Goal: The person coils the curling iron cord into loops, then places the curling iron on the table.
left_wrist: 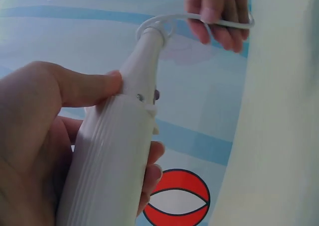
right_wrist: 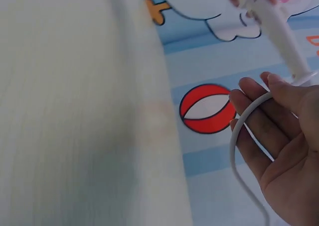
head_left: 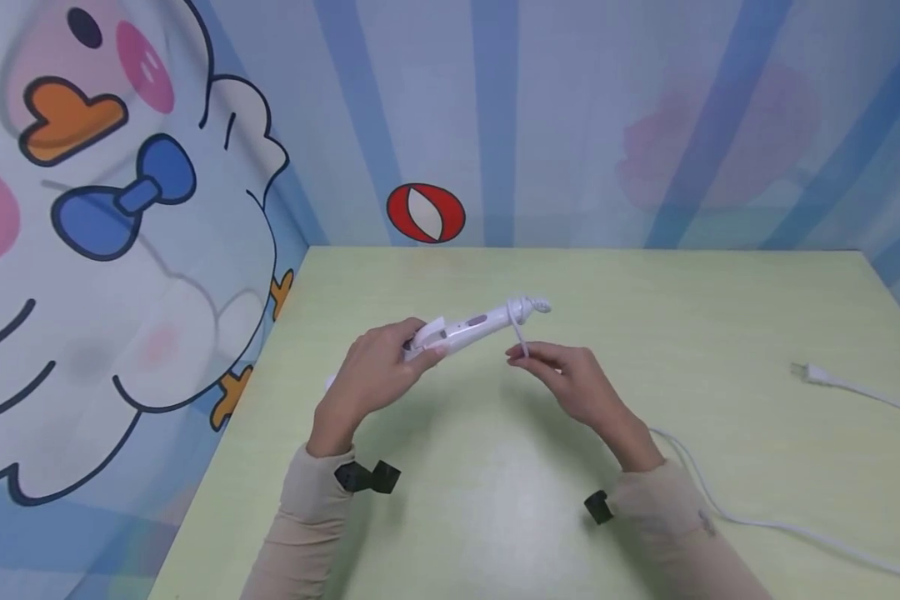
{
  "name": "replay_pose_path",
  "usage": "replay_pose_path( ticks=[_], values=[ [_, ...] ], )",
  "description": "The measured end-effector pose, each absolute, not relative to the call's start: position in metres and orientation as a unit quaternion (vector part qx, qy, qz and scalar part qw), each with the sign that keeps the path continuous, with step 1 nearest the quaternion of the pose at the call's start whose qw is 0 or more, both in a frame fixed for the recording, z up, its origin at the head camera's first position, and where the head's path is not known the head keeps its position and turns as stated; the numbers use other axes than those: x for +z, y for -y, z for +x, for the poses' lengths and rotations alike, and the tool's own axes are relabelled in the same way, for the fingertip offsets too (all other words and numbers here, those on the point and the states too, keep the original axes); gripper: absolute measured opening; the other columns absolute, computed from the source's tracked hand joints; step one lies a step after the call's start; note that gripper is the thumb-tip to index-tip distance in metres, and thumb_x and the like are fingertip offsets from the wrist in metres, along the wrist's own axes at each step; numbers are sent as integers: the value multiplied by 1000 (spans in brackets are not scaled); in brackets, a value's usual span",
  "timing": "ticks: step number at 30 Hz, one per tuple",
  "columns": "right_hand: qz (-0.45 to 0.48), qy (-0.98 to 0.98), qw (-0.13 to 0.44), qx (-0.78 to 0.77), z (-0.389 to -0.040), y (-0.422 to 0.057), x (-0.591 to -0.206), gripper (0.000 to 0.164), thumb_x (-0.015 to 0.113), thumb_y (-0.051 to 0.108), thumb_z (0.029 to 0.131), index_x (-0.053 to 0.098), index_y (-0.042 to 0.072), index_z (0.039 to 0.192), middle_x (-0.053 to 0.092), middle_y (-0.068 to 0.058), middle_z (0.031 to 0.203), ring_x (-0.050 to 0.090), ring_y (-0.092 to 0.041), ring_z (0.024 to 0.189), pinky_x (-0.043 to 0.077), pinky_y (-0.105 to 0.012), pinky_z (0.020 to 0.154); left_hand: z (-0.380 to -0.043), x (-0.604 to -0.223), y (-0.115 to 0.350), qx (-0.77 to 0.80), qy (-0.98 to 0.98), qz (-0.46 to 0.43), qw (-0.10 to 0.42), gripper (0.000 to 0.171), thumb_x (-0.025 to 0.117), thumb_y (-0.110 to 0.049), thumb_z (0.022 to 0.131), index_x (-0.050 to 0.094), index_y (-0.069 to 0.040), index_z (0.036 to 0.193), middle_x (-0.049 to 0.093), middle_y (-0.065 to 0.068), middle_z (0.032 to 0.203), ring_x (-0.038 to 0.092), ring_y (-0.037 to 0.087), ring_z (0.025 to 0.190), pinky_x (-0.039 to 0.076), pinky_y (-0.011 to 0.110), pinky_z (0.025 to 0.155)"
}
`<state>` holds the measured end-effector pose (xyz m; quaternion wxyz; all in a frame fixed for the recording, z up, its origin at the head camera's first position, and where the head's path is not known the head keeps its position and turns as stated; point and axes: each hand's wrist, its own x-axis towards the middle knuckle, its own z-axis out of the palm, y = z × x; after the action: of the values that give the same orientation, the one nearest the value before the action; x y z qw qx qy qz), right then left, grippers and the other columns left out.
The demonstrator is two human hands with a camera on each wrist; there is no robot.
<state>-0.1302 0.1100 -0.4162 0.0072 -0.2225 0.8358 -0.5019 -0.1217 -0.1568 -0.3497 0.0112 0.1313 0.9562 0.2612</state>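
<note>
In the head view my left hand (head_left: 378, 367) grips a white hair iron (head_left: 487, 323) by its body, above the table. Its tail points to the right, and a small raised flap shows beside my thumb. The left wrist view shows the ribbed casing (left_wrist: 107, 161) with the thumb along one side and fingertips round the other. A white cord (left_wrist: 164, 19) loops round the iron's tail end. My right hand (head_left: 570, 379) pinches that cord between thumb and fingers, just below the tail. In the right wrist view the cord (right_wrist: 234, 151) runs across the fingers and hangs down.
On the pale green table (head_left: 480, 517), the cord (head_left: 765, 523) runs from behind the right forearm to the right edge. A two-pin plug (head_left: 817, 375) lies at the right. A printed backdrop (head_left: 570, 125) rises behind and at the left.
</note>
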Motion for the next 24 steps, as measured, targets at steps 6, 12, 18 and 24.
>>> replay_pose_path(
  ticks=[6,12,18,24],
  values=[
    [-257,-856,-29,-447,-146,-120,-419,20,64,16,91,73,11,109,73,-3,104,67,-15,93,52,-33,77,-117,-345,158,281,-944,166,42,35,58,-43,92,63,-15,112,63,1,89,54,17,78,41,30,65],
    [-244,-884,22,-397,-159,-133,-398,13,68,13,88,75,9,99,68,-6,74,49,-12,61,42,-29,61,-115,-341,161,312,-924,208,70,24,62,-38,91,65,-17,103,61,-2,84,53,16,77,41,31,66],
    [-289,-891,79,-342,-171,-142,-371,20,66,11,89,74,14,108,73,-7,105,68,-17,87,50,-32,71,-110,-334,161,296,-918,247,93,23,63,-38,90,66,-18,101,61,-5,84,53,14,75,42,30,64],
    [-277,-898,124,-319,-178,-143,-351,19,64,17,92,73,16,109,73,-5,103,69,-14,84,54,-32,74,-106,-329,155,260,-924,263,100,23,64,-39,90,65,-18,99,60,-6,80,53,12,69,42,28,61]
  ],
)
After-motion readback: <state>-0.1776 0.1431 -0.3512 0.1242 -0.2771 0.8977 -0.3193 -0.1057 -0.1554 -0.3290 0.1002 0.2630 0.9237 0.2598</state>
